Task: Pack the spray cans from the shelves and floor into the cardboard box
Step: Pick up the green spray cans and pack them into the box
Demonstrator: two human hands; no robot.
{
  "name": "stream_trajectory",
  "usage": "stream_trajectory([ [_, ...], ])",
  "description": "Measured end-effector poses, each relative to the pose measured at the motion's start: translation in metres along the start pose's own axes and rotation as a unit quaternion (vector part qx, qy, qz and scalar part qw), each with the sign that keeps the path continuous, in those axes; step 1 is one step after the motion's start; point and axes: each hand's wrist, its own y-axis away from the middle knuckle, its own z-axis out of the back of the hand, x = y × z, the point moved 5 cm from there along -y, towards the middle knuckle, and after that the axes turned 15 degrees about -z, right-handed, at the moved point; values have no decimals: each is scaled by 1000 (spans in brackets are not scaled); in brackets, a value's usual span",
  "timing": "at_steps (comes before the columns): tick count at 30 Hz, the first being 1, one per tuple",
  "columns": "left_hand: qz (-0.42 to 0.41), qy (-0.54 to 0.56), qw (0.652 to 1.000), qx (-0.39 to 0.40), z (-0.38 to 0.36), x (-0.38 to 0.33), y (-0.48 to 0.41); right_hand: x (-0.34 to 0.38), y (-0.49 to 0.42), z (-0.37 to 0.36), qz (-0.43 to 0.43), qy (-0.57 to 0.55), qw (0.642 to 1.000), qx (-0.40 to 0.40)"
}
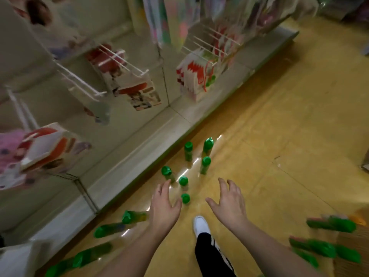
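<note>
Several green-capped spray cans (205, 164) stand upright on the yellow floor beside the shelf base. The nearest one (185, 198) stands between my two hands. More green cans (131, 216) stand in a row along the shelf base at the lower left. My left hand (164, 206) is spread with its fingers straight, just left of the nearest cans, holding nothing. My right hand (228, 202) is likewise spread and empty, to their right. At the right edge, green cans (331, 224) lie in a cardboard box (357, 236), blurred.
A grey shelf base (139, 156) runs diagonally along the left. Above it, packaged goods (197, 80) hang from white pegs. My white shoe (201, 224) and dark trouser leg stand below my hands. Yellow floor stretches to the right.
</note>
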Motion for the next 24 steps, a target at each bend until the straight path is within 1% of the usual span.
stream_trajectory([
  [4, 54, -17, 998, 31, -53, 26, -55, -1, -77, -32, 35, 36, 998, 49],
  [7, 102, -9, 994, 34, -91, 70, -88, 2, -130, -79, 65, 44, 993, 84],
  [10, 145, -10, 989, 31, -130, 131, -114, 3, -177, -146, 103, 65, 986, 116],
  [13, 197, -8, 980, 5, -169, 205, -140, -3, -216, -231, 145, 89, 972, 161],
  [15, 213, -12, 977, -8, -194, 254, -158, -10, -237, -290, 163, 86, 963, 197],
  [17, 212, -1, 977, -24, -221, 301, -178, -18, -257, -345, 159, 60, 960, 220],
  [19, 198, 31, 979, -40, -248, 341, -200, -24, -274, -393, 147, 1, 964, 223],
  [21, 185, 65, 978, -71, -269, 371, -218, -24, -283, -428, 149, -82, 965, 198],
  [24, 183, 139, 964, -135, -292, 394, -241, -19, -289, -457, 149, -194, 958, 150],
])
